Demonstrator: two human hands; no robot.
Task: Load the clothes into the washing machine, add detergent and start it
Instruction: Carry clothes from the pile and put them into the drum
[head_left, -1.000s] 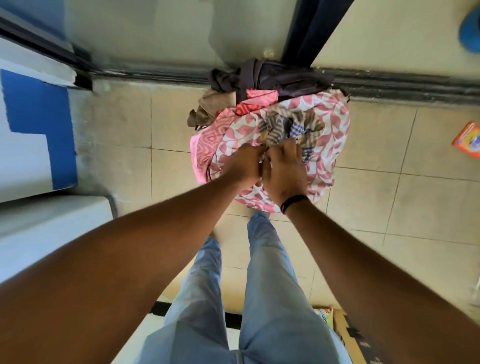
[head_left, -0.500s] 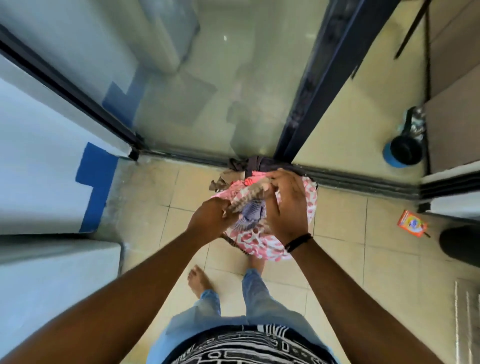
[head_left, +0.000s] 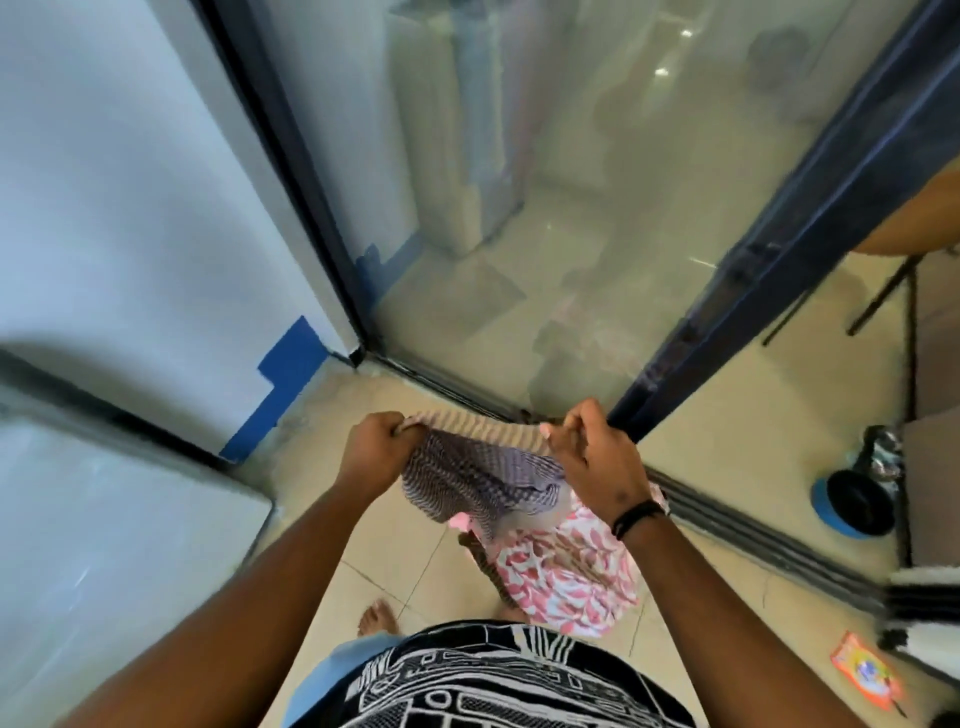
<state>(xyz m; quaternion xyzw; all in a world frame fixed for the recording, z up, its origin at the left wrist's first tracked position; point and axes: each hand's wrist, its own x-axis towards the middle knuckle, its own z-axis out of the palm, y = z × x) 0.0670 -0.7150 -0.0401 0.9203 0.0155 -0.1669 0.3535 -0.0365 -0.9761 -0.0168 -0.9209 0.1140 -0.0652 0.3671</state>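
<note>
Standing on a tiled floor (head_left: 395, 525), the person looks down past a black-and-white patterned shirt (head_left: 498, 675) and one bare foot (head_left: 376, 616). Both forearms reach forward at waist height. Left hand (head_left: 376, 449): fingers curled tight round one end of a checked cloth (head_left: 478, 473), gripping it. Right hand (head_left: 592, 457): thumb and fingers pinching the other end of the same cloth, a black band (head_left: 636, 517) on the wrist. The cloth is stretched between the two hands, held up in the air with its lower part hanging slack. Directly under it, on the floor, lies a pile of clothes (head_left: 566, 577), its top layer pink and white in pattern, with a darker brown piece showing at its left edge. Left of the person, a white appliance (head_left: 119, 545) with a flat top stands just beside a white wall (head_left: 119, 197) that carries a blue painted patch (head_left: 280, 384) near the floor. On the floor at lower right lies an orange packet (head_left: 865, 675), well apart from the pile. Farther right sits a dark round container with a blue rim (head_left: 852, 501). Beyond the hands, a dark-framed glass door (head_left: 571, 208) closes off the far side; what lies behind the glass is blurred.
</note>
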